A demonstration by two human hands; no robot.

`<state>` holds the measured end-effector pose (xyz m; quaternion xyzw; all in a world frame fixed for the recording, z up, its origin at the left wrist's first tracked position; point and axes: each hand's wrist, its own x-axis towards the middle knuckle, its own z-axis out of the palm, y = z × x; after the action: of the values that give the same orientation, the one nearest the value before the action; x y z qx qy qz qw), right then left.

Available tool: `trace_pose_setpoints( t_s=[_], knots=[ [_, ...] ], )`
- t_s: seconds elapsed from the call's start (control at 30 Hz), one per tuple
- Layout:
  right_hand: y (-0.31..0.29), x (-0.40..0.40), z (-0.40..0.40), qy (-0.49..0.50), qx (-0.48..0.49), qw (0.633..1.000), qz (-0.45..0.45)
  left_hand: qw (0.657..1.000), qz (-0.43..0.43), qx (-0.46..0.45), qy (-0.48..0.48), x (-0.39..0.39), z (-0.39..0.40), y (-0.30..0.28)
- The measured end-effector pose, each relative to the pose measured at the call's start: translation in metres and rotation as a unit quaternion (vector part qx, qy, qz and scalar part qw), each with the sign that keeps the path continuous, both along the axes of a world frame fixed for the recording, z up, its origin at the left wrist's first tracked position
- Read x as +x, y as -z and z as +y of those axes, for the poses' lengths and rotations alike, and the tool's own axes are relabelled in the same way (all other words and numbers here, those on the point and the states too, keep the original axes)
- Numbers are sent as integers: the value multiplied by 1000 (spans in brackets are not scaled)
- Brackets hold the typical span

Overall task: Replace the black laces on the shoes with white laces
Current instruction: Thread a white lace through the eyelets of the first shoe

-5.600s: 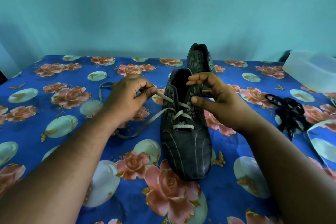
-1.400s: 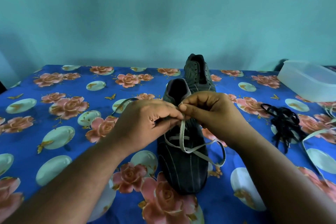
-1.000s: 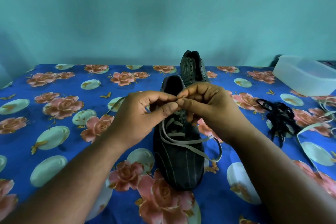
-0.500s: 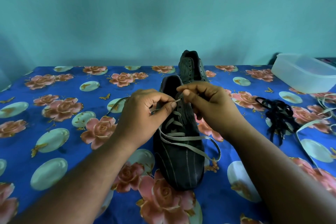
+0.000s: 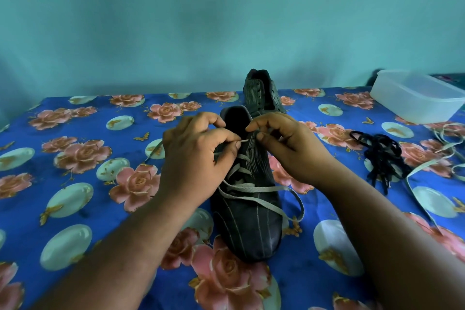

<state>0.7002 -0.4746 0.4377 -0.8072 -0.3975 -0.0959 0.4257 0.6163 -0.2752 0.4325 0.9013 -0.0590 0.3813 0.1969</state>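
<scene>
A dark striped shoe [image 5: 249, 224] lies in front of me with its toe toward me. A white lace [image 5: 251, 187] crosses its lower eyelets, and a slack loop trails off the shoe's right side. My left hand [image 5: 196, 158] pinches the lace's tip near the upper eyelets. My right hand [image 5: 289, 148] grips the shoe's right eyelet flap beside that tip. A second dark shoe [image 5: 261, 90] without a lace stands behind the first. The removed black laces [image 5: 382, 156] lie bundled to the right.
The table wears a blue cloth with pink roses [image 5: 83, 153]. A clear plastic box [image 5: 417, 95] sits at the far right. Another white lace [image 5: 427, 166] lies loose along the right edge. A teal wall stands close behind.
Over the last seconds both hands came together above the shoe's upper eyelets. The lace's loose loop shifted to the shoe's right side, and the left hand now holds the tip at an eyelet.
</scene>
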Motion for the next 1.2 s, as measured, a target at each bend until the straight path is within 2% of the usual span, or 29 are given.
trace_pose_setpoints(
  t_s=[0.3, 0.5, 0.9, 1.0, 1.2],
  knots=[
    [1, 0, 0, -28, 34, 999, 29, 992, 68, 71, -80, -1, -7, -8],
    [4, 3, 0, -32, 41, 998, 32, 984, 96, 130, -71, -1, -11, -11],
    [7, 4, 1, -38, 30, 998, 42, 976, 120, 179, -27, 0, -6, -15],
    [7, 4, 2, -39, 38, 997, 55, 980, 139, 141, -2, 3, -4, -13],
    [2, 1, 0, -54, 89, 982, 155, 981, 190, -37, 33, 10, 0, -2]
  ],
)
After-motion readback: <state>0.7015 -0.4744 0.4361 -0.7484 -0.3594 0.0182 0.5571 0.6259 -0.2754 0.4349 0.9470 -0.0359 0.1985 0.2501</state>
